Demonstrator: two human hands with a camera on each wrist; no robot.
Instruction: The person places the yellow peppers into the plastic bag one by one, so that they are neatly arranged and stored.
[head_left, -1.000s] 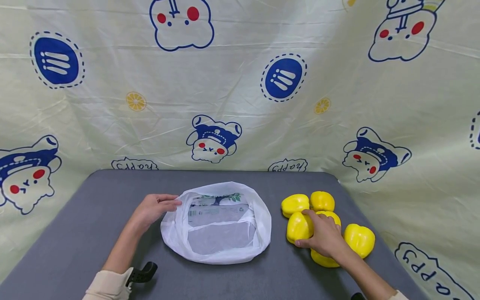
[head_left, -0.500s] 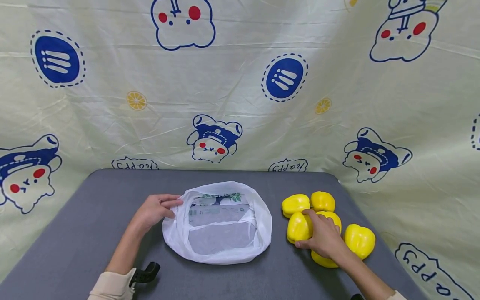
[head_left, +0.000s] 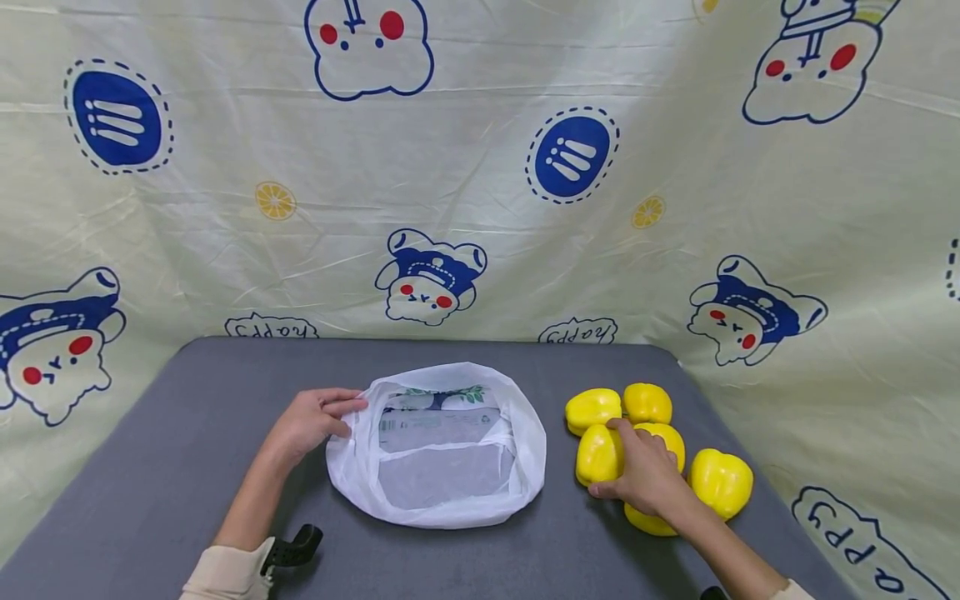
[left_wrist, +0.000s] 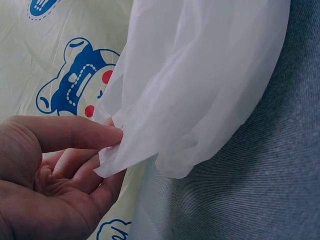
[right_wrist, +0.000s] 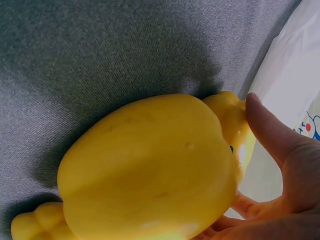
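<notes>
A white plastic bag (head_left: 348, 475) stands with its mouth wide and folded outward; part of its printed inside shows. My left hand (head_left: 307, 423) pinches the left rim of the bag between thumb and fingers; in the left wrist view the thumb presses a thin fold of the bag (left_wrist: 200, 80). On the right, my right hand (head_left: 647, 471) grips a yellow bell pepper (head_left: 598, 454), thumb in front and fingers over its far side. In the right wrist view the thumb (right_wrist: 270, 125) lies against that pepper (right_wrist: 227, 115), partly behind a nearer pepper (right_wrist: 150, 165).
Several other yellow bell peppers crowd around my right hand, one at the back left (head_left: 592, 411), one at the back right (head_left: 648, 403), one farther right (head_left: 720, 483). All rest on a grey table (head_left: 225, 375). A printed curtain (head_left: 480, 183) hangs behind.
The left hand has shifted very slightly right with the bag's rim, its fingers a little more curled. My right hand keeps its grip on the pepper.
</notes>
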